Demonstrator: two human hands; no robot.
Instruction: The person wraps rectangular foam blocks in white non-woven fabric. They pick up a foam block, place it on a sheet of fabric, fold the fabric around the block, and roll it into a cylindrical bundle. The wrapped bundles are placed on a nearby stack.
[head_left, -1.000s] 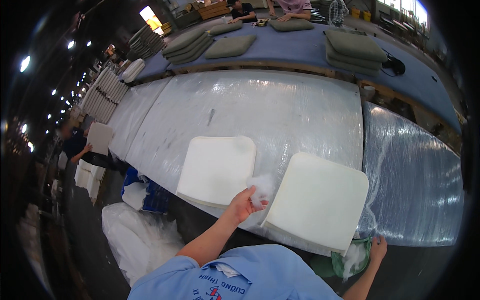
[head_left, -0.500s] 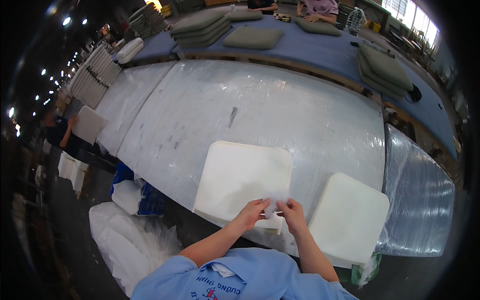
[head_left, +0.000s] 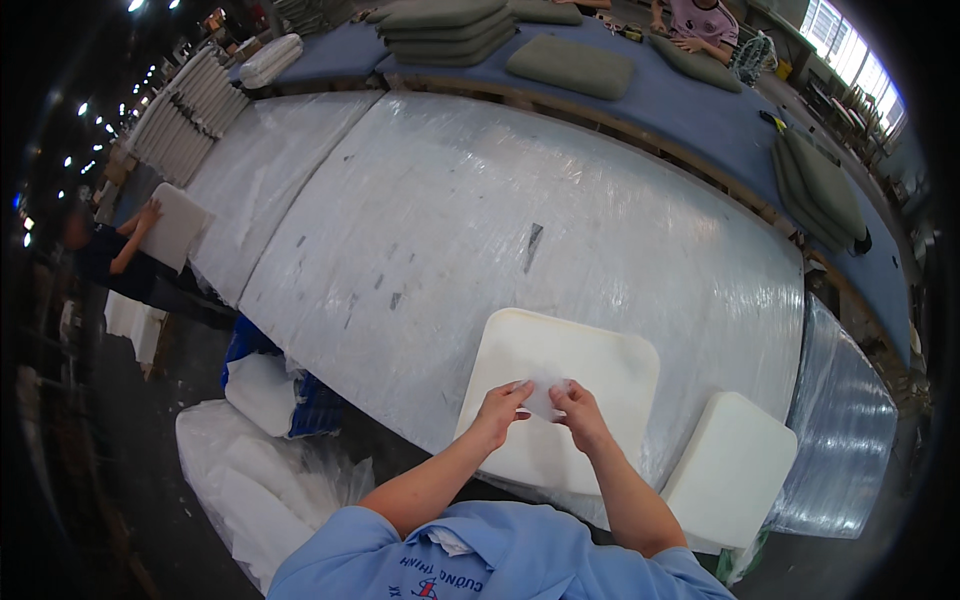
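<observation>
Both hands meet over the near cushion. The left hand [head_left: 497,408] and the right hand [head_left: 580,412] each pinch an edge of a small tuft of white fibre [head_left: 546,397], fingers closed on it, the tuft stretched between them so neither hand is nearer. It sits directly above the white foam cushion [head_left: 560,420], toward that cushion's near half (whether the tuft touches the foam I cannot tell; white on white blurs the boundary). The cushion's long axis runs away from the body, slightly rightward. A second white cushion [head_left: 730,470] lies just beside it to the right. Both rest on the plastic-wrapped table [head_left: 520,230]. Beyond, green cushions [head_left: 570,65] lie on a blue bench.
</observation>
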